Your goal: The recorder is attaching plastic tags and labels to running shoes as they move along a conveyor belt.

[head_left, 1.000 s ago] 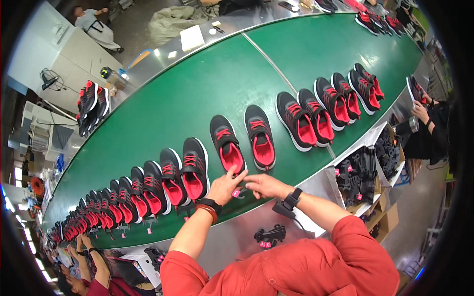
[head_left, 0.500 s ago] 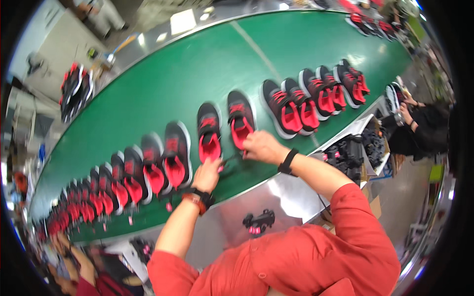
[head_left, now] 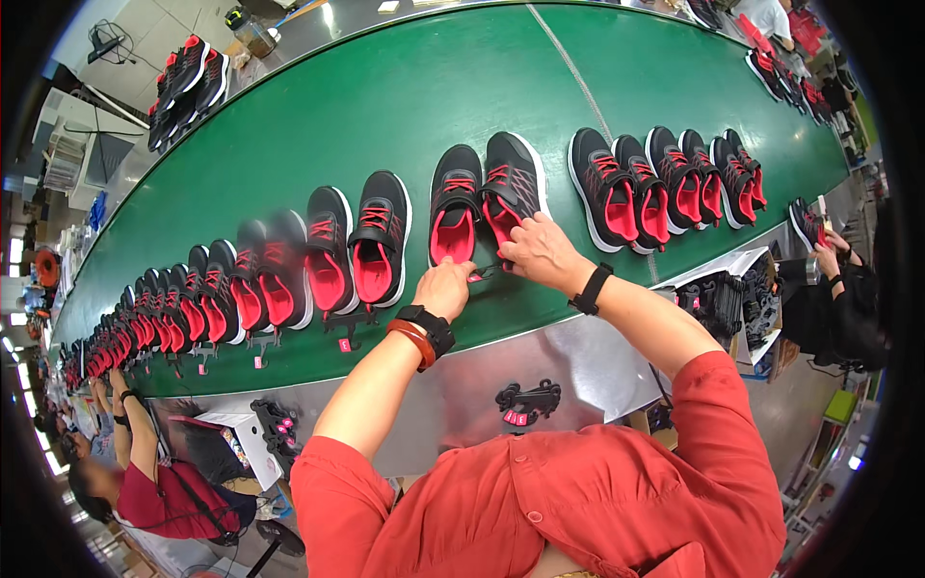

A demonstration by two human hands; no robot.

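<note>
A pair of black sneakers with red lining and laces stands side by side in front of me, toes pointing away. My left hand point(head_left: 445, 288) is closed at the heel of the left sneaker point(head_left: 455, 197), pinching a small black shoe hanger point(head_left: 491, 271) with a pink tag. My right hand point(head_left: 545, 252) grips the heel of the right sneaker point(head_left: 513, 183), its fingertips at the hanger's other end. The hanger spans the gap between both hands. Fingers hide the spots where it meets the heels.
The sneakers stand on a green conveyor belt point(head_left: 385, 106). A long row of sneakers point(head_left: 217, 294) runs left, with hangers at several heels; more sneakers point(head_left: 665, 183) stand right. Loose black hangers point(head_left: 528, 403) lie on the metal ledge. A box of hangers point(head_left: 718, 303) and co-workers flank me.
The right sneaker has come close beside the left one, and its toe now leans right. In the picture, both hands and the pair sit farther right and higher. Both hands remain at the heels.
</note>
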